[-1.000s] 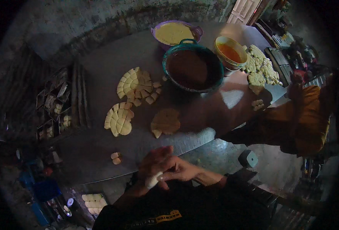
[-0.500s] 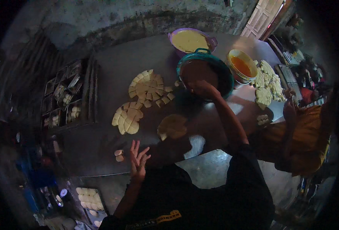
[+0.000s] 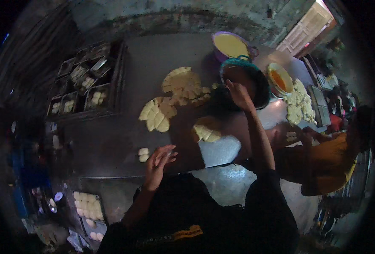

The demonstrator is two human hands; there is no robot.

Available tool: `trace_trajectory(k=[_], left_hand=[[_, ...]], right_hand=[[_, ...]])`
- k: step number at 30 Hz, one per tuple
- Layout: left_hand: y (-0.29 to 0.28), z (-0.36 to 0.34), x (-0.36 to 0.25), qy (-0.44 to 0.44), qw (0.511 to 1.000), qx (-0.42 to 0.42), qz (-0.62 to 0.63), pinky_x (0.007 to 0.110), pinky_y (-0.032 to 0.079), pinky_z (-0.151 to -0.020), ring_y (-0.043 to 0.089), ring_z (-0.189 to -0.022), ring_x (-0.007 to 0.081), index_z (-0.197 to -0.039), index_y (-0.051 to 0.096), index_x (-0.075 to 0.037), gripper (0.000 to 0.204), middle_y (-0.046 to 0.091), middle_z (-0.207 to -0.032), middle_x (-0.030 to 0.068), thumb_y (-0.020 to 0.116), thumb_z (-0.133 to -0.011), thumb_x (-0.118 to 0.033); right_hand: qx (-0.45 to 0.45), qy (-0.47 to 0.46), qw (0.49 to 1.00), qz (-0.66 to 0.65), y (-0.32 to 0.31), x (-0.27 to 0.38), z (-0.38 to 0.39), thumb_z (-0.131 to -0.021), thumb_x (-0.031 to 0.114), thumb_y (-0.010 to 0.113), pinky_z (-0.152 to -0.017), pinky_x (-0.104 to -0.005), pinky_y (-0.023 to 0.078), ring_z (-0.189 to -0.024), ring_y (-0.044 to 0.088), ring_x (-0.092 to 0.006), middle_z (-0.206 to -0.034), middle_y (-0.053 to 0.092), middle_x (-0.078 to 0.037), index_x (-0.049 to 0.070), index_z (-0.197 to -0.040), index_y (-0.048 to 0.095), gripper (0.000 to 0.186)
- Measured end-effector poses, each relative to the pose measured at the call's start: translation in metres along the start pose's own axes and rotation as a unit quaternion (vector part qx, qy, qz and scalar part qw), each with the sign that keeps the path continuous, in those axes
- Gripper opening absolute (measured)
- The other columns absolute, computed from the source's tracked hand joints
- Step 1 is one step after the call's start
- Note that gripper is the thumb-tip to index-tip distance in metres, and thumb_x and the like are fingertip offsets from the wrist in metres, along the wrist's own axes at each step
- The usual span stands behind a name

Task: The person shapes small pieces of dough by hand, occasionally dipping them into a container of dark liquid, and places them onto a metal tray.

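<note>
My right hand (image 3: 240, 94) is over the near side of a teal basin (image 3: 261, 78) that holds a dark brown mass. Its fingers are drawn together, and whatever is in them cannot be made out. My left hand (image 3: 160, 160) hovers at the table's near edge with its fingers loosely apart and nothing in it. Beside it lie two small dough pieces (image 3: 143, 155). Beyond are a flat, cut dough sheet (image 3: 155, 115), a larger round of cut dough (image 3: 183, 80) and a partly shaded dough sheet (image 3: 208, 129).
Behind the teal basin stands a purple tub (image 3: 230, 45) of pale yellow mixture. A pale bucket (image 3: 280, 80) of orange liquid and heaped dough pieces (image 3: 300, 103) are at right, near a person in an orange top (image 3: 329, 163). Trays (image 3: 86, 80) stand left; a dough tray (image 3: 88, 206) sits below.
My view has shifted, moving the table's contents rightward in the picture. My right hand has drawn back toward the basin's near rim. My left hand's fingers have tilted rightward and come closer together.
</note>
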State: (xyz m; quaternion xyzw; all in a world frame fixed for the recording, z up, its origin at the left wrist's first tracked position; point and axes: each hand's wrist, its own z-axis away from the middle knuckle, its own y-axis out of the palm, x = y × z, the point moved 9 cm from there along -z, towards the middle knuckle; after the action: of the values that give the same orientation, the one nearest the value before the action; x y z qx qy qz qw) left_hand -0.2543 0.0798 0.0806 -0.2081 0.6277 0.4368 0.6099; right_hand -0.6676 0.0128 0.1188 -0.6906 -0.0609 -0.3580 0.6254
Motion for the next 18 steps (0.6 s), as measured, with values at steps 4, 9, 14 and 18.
trace_trajectory(k=[4, 9, 14, 18], left_hand=[[-0.013, -0.002, -0.019, 0.001, 0.996, -0.008, 0.085, 0.034, 0.050, -0.095, 0.060, -0.115, 0.0221, -0.134, 0.051, -0.001, 0.037, 0.057, -0.133, 0.0129, 0.049, -0.104, -0.022], [-0.068, 0.005, 0.007, 0.028, 0.977, -0.022, 0.208, 0.033, 0.045, -0.098, 0.057, -0.115, 0.0154, -0.135, 0.051, -0.002, 0.037, 0.056, -0.132, 0.0077, 0.054, -0.103, -0.021], [-0.115, 0.030, -0.001, -0.031, 0.984, -0.142, 0.106, 0.033, 0.044, -0.098, 0.055, -0.114, 0.0134, -0.129, 0.054, -0.002, 0.030, 0.055, -0.131, 0.0061, 0.055, -0.103, -0.017], [-0.113, 0.038, -0.017, 0.082, 0.986, -0.118, 0.083, 0.032, 0.047, -0.098, 0.057, -0.113, 0.0144, -0.127, 0.054, -0.003, 0.026, 0.058, -0.125, 0.0072, 0.053, -0.102, -0.012]], right_hand=[[0.162, -0.019, 0.972, -0.168, 0.082, 0.122, 0.085, -0.104, 0.039, 0.044, -0.085, -0.0375, 0.049, -0.094, 0.065, -0.0266, -0.092, 0.069, -0.016, 0.003, -0.124, 0.064, 0.045], [0.283, 0.040, 0.864, -0.416, 0.172, 0.221, 0.182, -0.101, 0.041, 0.053, -0.089, -0.0338, 0.046, -0.094, 0.061, -0.0178, -0.101, 0.068, -0.007, -0.001, -0.110, 0.067, 0.045], [0.059, -0.235, 0.958, -0.153, 0.173, 0.287, 0.193, -0.093, 0.012, 0.066, -0.091, -0.0385, 0.050, -0.104, 0.065, -0.0318, -0.116, 0.066, -0.017, -0.003, -0.121, 0.060, 0.033], [0.009, -0.328, 0.945, -0.003, 0.208, 0.300, 0.210, -0.082, -0.006, 0.062, -0.092, -0.0416, 0.051, -0.112, 0.059, -0.0364, -0.124, 0.062, -0.021, 0.000, -0.127, 0.058, 0.045]])
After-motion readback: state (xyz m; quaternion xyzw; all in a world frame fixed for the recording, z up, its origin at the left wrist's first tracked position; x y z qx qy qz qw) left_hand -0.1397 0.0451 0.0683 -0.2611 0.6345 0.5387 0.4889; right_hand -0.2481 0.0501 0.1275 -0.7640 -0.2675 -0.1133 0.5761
